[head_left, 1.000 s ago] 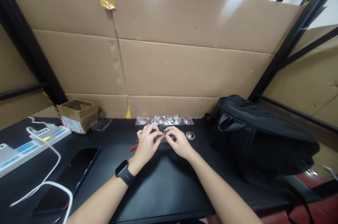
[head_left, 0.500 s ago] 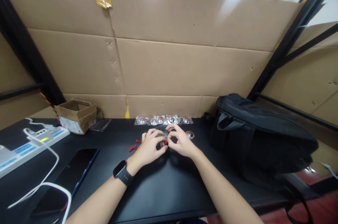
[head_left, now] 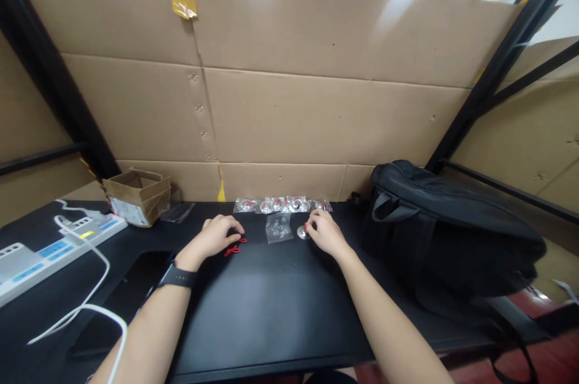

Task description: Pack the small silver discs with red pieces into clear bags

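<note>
On the black table (head_left: 253,305), my left hand (head_left: 220,236) is beside several red cords (head_left: 233,250), its fingers curled with the thumb near them; whether it pinches one is unclear. My right hand (head_left: 324,232) has its fingertips closed at the edge of a small round silver disc (head_left: 302,231) with a bit of red on it. Between the hands lies a clear plastic bag (head_left: 279,229). Behind them a row of several clear packets (head_left: 247,205) holds round silver pieces with red parts.
A black bag (head_left: 452,233) fills the right side. At the left are an open cardboard box (head_left: 140,191), a white power strip (head_left: 58,251) with white cables, and a dark phone (head_left: 136,281). Cardboard panels (head_left: 335,119) stand behind the table.
My hands have moved apart, the left one leftward to the red cords and the right one to the disc. The clear bag now lies flat on the table between them.
</note>
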`<action>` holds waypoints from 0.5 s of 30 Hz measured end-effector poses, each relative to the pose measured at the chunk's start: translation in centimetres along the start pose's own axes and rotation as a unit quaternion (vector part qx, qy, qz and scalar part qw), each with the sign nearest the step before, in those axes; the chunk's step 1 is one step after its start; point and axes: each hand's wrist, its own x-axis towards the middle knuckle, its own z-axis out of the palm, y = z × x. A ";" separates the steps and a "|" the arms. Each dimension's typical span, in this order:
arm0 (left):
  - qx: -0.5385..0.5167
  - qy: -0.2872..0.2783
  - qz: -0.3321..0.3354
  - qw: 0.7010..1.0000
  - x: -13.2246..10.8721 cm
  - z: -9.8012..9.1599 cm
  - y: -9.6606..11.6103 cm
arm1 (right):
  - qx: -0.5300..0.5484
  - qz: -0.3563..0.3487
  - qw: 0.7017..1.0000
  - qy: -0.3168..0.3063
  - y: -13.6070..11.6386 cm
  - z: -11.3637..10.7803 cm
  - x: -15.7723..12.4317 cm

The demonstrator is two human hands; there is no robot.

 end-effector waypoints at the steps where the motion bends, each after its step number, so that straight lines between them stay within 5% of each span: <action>1: -0.007 -0.010 0.004 1.000 0.0 0.1 -0.2 | -0.009 0.011 1.000 -0.010 0.4 -0.1 0.0; 8: 0.012 -0.001 -0.018 1.000 0.4 1.6 0.7 | -0.046 0.055 0.993 -0.089 4.6 -2.0 -0.3; 15: -0.017 0.078 -0.016 0.997 0.7 1.6 2.2 | 0.010 0.070 0.994 -0.085 6.2 -1.9 -0.2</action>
